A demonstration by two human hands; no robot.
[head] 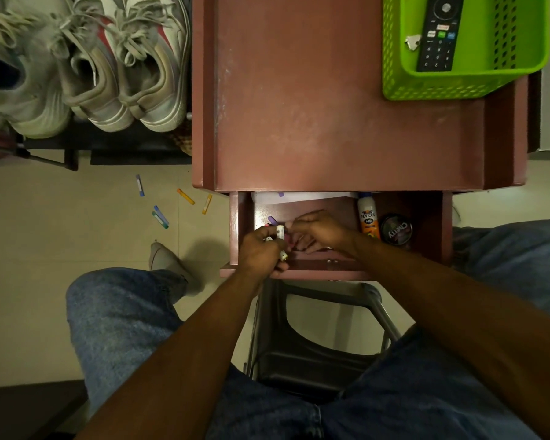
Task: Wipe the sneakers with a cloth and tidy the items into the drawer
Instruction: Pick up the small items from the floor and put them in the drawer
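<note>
Tiled floor beside a brown cabinet (346,106) | tidying step: left hand (261,252) is gripping small tubes (280,232) over the open drawer (426,223); right hand (318,230) is curling inside, contents unclear | sneakers (121,74) are sitting shelved | next: gathering the floor tubes (161,216).

Bottle (368,217) reads "FEVICOL MR"; tin (395,229) reads "Cherry".

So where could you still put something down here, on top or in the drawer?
The cabinet top is bare left of the green basket. In the drawer, both hands crowd the left half; the glue bottle and polish tin fill the right.
</note>
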